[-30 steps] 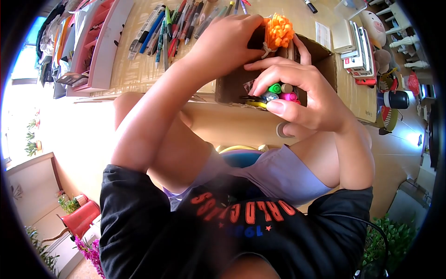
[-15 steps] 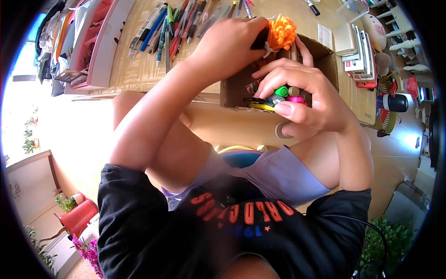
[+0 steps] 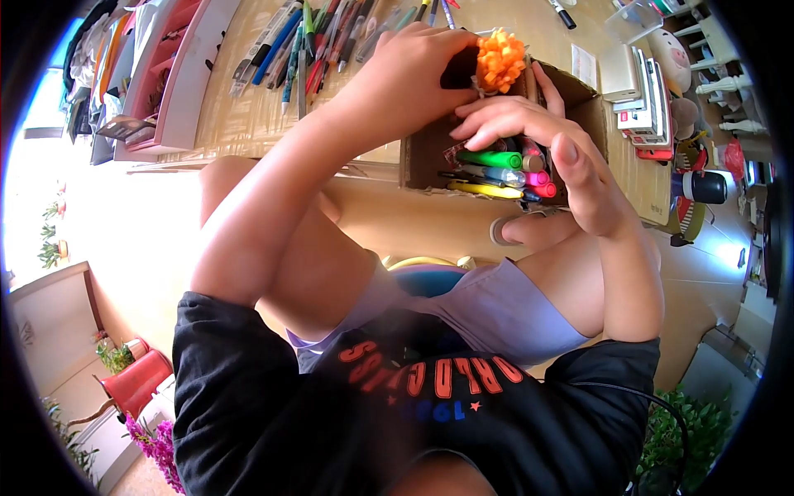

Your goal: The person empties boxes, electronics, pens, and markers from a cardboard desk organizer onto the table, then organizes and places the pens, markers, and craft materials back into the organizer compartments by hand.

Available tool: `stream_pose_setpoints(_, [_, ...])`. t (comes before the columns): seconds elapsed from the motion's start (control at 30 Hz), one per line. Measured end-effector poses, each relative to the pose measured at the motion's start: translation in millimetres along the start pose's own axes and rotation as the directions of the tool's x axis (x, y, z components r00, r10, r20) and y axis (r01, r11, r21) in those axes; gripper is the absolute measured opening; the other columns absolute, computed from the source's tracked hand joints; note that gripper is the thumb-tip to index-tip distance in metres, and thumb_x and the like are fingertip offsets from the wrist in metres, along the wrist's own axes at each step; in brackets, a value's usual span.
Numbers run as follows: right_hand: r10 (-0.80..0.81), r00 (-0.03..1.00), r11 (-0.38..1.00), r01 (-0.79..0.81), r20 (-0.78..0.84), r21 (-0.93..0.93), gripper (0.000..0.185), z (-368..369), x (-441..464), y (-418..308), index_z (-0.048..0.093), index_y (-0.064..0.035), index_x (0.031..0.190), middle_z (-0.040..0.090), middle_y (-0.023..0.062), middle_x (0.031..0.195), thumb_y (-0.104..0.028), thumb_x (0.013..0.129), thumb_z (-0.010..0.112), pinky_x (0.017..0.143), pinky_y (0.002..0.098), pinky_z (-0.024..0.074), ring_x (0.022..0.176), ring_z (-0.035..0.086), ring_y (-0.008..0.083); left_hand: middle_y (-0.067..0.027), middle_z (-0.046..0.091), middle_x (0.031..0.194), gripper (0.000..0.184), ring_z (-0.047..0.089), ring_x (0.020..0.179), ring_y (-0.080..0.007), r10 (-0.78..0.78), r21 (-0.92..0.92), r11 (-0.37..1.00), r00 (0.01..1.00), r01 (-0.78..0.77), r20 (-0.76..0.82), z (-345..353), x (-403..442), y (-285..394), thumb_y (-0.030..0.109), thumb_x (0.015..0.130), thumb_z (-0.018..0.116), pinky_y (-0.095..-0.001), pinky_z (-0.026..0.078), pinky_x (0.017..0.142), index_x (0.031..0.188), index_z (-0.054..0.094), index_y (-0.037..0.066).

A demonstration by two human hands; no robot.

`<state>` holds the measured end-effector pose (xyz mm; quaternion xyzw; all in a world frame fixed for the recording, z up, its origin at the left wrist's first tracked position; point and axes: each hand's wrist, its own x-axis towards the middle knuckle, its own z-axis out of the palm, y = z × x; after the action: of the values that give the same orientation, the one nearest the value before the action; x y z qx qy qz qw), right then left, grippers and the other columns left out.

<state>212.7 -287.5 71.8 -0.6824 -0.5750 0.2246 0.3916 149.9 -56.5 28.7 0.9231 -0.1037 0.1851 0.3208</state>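
Note:
A cardboard box (image 3: pixel 423 159) stands at the table's near edge. Inside its near part lie a green marker (image 3: pixel 490 159), a yellow pen (image 3: pixel 485 190), pink-capped pens and other pens. An orange bundle (image 3: pixel 500 61) rises from the box's far part. My left hand (image 3: pixel 418 76) curls beside this bundle with thumb and finger bent; what it grips is hidden. Over the box, my right hand (image 3: pixel 552 149) is open, thumb spread from the fingers, above the markers. Its fingertips are near the bundle's lower side.
Many loose pens (image 3: pixel 331 35) lie on the table (image 3: pixel 240 128) at the upper left, beside a pink-and-white shelf unit (image 3: pixel 178 78). Stacked white boxes (image 3: pixel 642 103) stand right of the cardboard box, with a clear container (image 3: pixel 633 21) above. A marker (image 3: pixel 561 14) lies at the top.
My right hand has opened, its thumb lifting away from the markers, which now show more fully in the box. The box and orange bundle appear slightly further right. My left hand stays beside the bundle.

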Motion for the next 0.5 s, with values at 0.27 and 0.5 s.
stream_pose_setpoints(0.27, [-0.046,0.999,0.999,0.046,-0.022,-0.023,0.085,1.9,1.4,-1.6,0.071,-0.0035,0.101,0.057,0.0244,0.146,-0.068,0.106,0.017,0.127,0.0581,-0.0036,0.154,0.032,0.0423,-0.0201,0.075,0.103,0.047,0.073,0.096,-0.0387,0.079,0.014,0.997,0.99,-0.077,-0.115,5.5,1.1,-3.2,0.013,0.08,0.081,-0.0444,0.058,0.083,0.124,0.069,0.003])
stream_pose_setpoints(0.5, [-0.073,0.997,0.997,0.072,-0.015,-0.019,0.081,3.0,-0.5,-1.4,0.072,-0.0044,0.099,0.054,0.027,0.149,-0.068,0.106,0.023,0.126,0.059,-0.0073,0.158,0.023,0.0436,-0.0166,0.075,0.117,0.051,0.072,0.11,-0.0327,-0.099,-0.079,0.992,0.994,0.103,0.055,-9.4,-1.6,-4.6,0.016,0.089,0.078,-0.0389,0.055,0.093,0.137,0.063,0.005])
